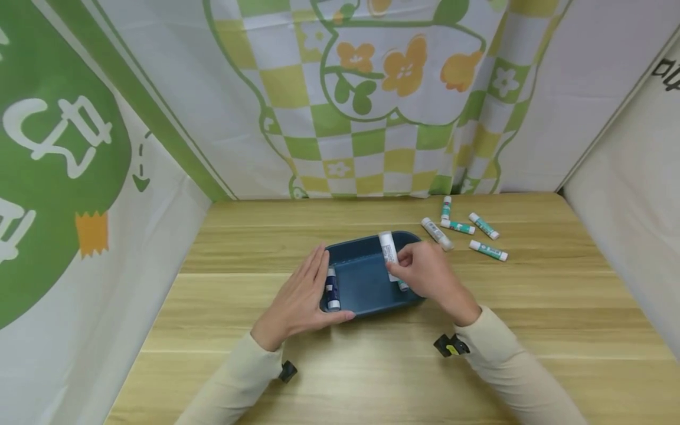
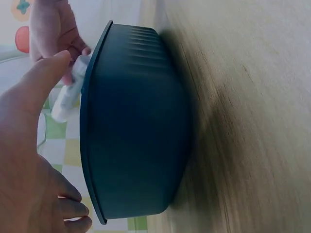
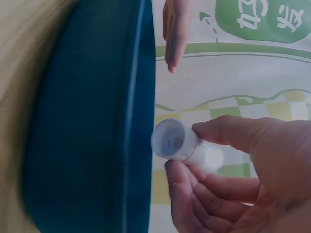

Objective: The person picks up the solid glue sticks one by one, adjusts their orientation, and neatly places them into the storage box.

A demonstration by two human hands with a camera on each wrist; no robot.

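A dark blue plastic bin (image 1: 366, 310) stands on the wooden table. My left hand (image 1: 300, 301) lies along its left end with fingers straight, the thumb at the near rim. My right hand (image 1: 427, 271) pinches a white glue stick (image 1: 388, 248) between thumb and fingers over the right part of the bin. In the right wrist view the hollow end of this white glue stick (image 3: 170, 138) faces the camera, close to the bin's rim. Inside, a navy glue stick (image 1: 332, 289) lies against the left wall. Part of a teal glue stick (image 1: 402, 285) shows below my right hand.
Behind and right of the bin lie several loose glue sticks: a clear-grey one (image 1: 437, 234) nearest the bin, and teal-and-white ones such as the glue stick (image 1: 488, 250) farther right. A patterned cloth (image 1: 372, 147) hangs along the table's back edge.
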